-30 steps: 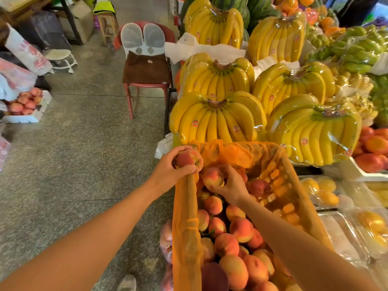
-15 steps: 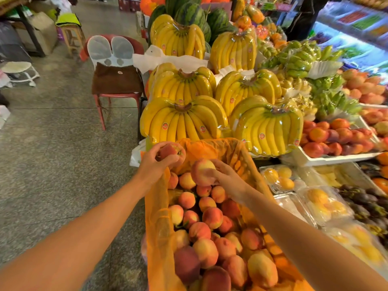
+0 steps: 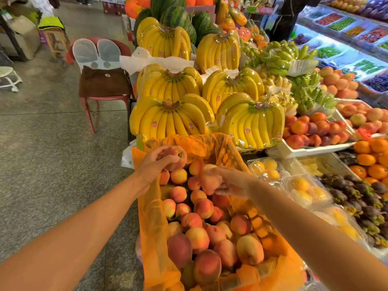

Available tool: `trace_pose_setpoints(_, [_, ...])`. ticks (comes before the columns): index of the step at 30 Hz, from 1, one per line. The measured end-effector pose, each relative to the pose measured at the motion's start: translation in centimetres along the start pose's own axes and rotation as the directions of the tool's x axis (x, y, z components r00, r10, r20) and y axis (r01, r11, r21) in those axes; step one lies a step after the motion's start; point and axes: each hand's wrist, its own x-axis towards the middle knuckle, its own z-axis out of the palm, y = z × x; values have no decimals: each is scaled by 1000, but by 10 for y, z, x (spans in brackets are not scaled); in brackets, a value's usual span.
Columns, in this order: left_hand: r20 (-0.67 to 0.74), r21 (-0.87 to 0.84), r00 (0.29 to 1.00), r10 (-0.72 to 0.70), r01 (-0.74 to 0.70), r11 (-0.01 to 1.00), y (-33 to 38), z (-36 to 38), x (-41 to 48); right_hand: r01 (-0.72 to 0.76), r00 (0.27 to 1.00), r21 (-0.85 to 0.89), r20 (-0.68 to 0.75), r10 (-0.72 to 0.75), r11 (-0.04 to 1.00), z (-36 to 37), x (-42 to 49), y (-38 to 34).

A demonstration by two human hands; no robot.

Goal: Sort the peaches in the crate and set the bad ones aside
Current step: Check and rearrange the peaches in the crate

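Speckled grey floor (image 3: 52, 156), seams showing, filled the left. Red chair (image 3: 102, 85) with brown seat pad stood mid-left, just beside the banana stacks (image 3: 170, 120). Wooden stool (image 3: 55, 39) far left. Watermelons (image 3: 176, 16) behind the bananas. Far right, display shelves (image 3: 346, 38) glowed bluish-white.

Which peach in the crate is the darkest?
The big peach at the near left of the crate, against the orange liner: deep red all over; the others show yellow or pink.
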Motion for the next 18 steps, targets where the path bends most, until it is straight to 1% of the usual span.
trace_pose_setpoints(1, [24,-3,1000,-12,12,1000,-1,2,-2,26,1000,-165,-4,-27,986,-3,-6,1])
trace_pose_setpoints(2, [42,-1,999,-26,26,1000,-1,3,-5,35,999,-352,-2,-39,936,-5,-11,3])
trace_pose_setpoints(4, [66,2,997,-47,47,999,-2,7,-9,19,1000,-666,11,-16,746,-7,-17,9])
trace_pose_setpoints(6, [75,-1,995,-66,66,998,-4,9,-11,16,999,-834,37,27,552,-7,-16,20])
trace_pose_setpoints(9, [87,3,993,-84,84,996,-8,11,-14,22,1000,-953,22,-3,301,-4,-9,40])
trace_pose_setpoints(13, [110,41,991,-73,69,997,-14,14,-16,-39,997,-999,-38,-65,-16,2,-1,59])
trace_pose_setpoints(15, [135,60,988,-71,64,996,-17,15,-18,-39,997,-993,-30,-78,-112,4,4,66])
trace_pose_setpoints(18, [180,98,981,-72,55,994,-20,15,-21,-39,993,-987,-21,-113,-158,4,11,74])
